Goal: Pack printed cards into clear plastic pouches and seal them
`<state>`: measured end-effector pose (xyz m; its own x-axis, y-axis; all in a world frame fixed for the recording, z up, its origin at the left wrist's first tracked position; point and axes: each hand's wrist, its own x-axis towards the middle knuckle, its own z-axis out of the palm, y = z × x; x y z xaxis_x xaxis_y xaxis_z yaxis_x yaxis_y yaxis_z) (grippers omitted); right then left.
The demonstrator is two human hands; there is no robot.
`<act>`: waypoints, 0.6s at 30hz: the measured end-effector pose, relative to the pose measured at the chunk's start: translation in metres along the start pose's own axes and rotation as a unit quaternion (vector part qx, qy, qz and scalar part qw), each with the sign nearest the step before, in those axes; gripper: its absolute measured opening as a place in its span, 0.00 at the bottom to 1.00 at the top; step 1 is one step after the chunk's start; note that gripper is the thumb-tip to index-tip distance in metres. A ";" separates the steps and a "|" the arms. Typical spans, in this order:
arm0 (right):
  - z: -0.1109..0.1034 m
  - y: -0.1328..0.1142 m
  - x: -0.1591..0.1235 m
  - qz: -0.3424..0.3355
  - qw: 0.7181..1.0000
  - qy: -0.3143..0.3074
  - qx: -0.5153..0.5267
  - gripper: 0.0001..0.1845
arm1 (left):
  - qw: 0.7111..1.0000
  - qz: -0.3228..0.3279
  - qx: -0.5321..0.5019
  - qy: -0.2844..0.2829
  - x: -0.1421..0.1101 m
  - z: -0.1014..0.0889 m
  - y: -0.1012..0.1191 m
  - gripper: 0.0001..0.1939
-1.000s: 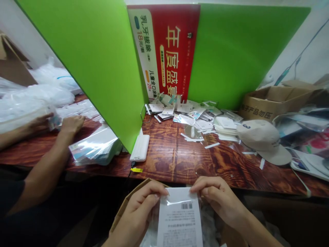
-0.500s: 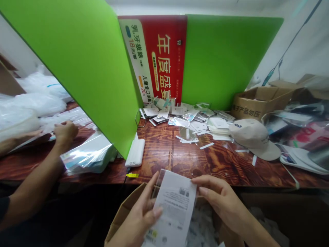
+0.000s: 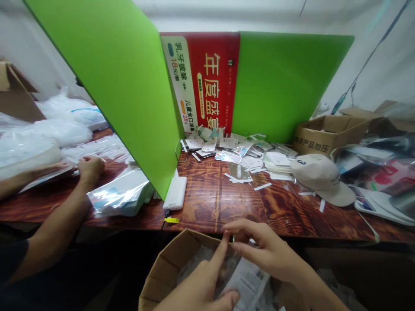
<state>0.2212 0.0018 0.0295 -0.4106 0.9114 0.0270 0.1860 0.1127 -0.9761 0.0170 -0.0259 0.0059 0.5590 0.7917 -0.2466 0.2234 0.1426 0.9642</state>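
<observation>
Over the open carton, my left hand (image 3: 207, 276) has its index finger stretched out and its thumb apart. That fingertip meets the fingers of my right hand (image 3: 264, 248), which are bent into a pinch. A small pale bit shows at the pinch, too small to make out. Below both hands, a white printed card packet (image 3: 248, 280) with a barcode lies tilted, partly covered by my left thumb and right hand. The cardboard box (image 3: 155, 276) beneath holds clear plastic packets, mostly hidden by my hands.
On the wooden table (image 3: 210, 194) lie a white power bank (image 3: 175, 193), scattered card packets (image 3: 240, 149) and a beige cap (image 3: 320, 177). A green partition (image 3: 129, 86) stands left; beyond it a co-worker's arm (image 3: 65, 224) reaches over plastic packs. A carton (image 3: 313, 134) sits back right.
The packet, earlier held up between both hands, now lies lower and further right, beneath them. My hands have come together. The view has shifted slightly.
</observation>
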 end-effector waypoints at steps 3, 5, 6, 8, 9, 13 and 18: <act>-0.019 0.002 -0.022 0.002 0.990 0.028 0.139 0.16 | 0.980 0.003 -0.172 -0.100 -0.002 -0.003 0.008 0.45; -0.040 0.005 -0.043 -0.016 0.966 0.103 0.238 0.16 | 0.955 0.003 -0.260 -0.144 0.001 -0.008 0.007 0.48; -0.050 0.008 -0.055 -0.027 0.949 0.142 0.282 0.16 | 0.946 0.006 -0.289 -0.151 0.003 -0.011 0.004 0.49; -0.069 0.016 -0.073 -0.043 0.914 0.190 0.355 0.19 | 0.937 0.018 -0.318 -0.142 0.010 -0.016 -0.004 0.49; -0.074 0.020 -0.079 -0.047 0.901 0.203 0.380 0.21 | 0.937 0.024 -0.324 -0.126 0.012 -0.019 -0.007 0.47; -0.065 0.034 -0.063 -0.071 0.868 0.280 0.404 0.23 | 0.945 0.027 -0.318 -0.068 0.019 -0.026 -0.018 0.37; -0.060 0.049 0.026 -0.007 0.903 0.278 0.328 0.19 | 0.955 -0.001 -0.295 0.035 0.021 -0.040 -0.032 0.34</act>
<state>0.2734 0.0547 -0.0051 0.1357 0.9902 -0.0330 -0.4591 0.0333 -0.8878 -0.0100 0.0097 -0.0260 0.4989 0.8263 -0.2614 -0.2765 0.4376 0.8556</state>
